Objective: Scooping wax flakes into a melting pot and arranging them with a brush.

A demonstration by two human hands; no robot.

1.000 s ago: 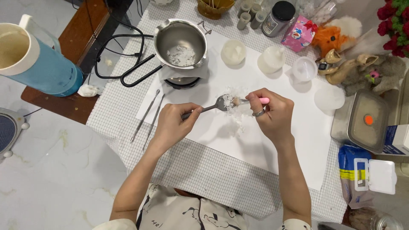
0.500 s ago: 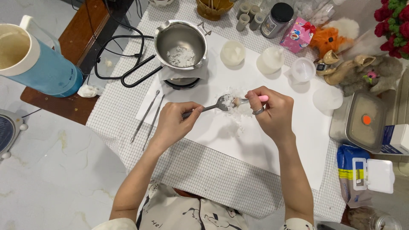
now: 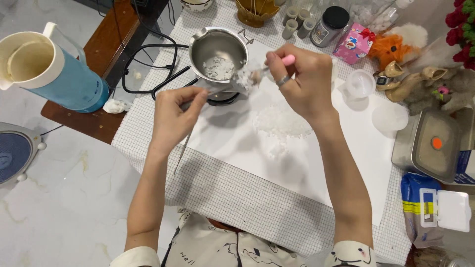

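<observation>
The right hand (image 3: 302,79) is closed around a spoon with a pink handle (image 3: 288,60); only the handle's tip shows past the knuckles, and the bowl is blurred under a heap of white flakes (image 3: 246,77), just beside the rim of the metal pot (image 3: 217,52). The left hand (image 3: 175,116) is pinched shut on something thin and grey near the pot's spout, but blur makes it impossible to tell what it grips or whether it touches the pot. The pot stands near the far edge of the white sheet (image 3: 237,143), with more white flakes lying in its bottom; what it stands on is mostly hidden by the hands. A loose pile of flakes (image 3: 281,123) lies on the sheet below the right hand. A thin metal rod (image 3: 182,151) lies partly hidden beneath the left wrist.

At the surface's left edge stands a blue jug with a cream lid (image 3: 47,69), cut off at the frame's side. Along the far edge, small jars and a dark-lidded jar (image 3: 329,25) are cropped by the frame's top. Plush toys (image 3: 396,47) crowd the far right corner. A metal box (image 3: 433,143) and a blue-and-yellow packet (image 3: 418,207) sit at the right edge, both partly out of view.
</observation>
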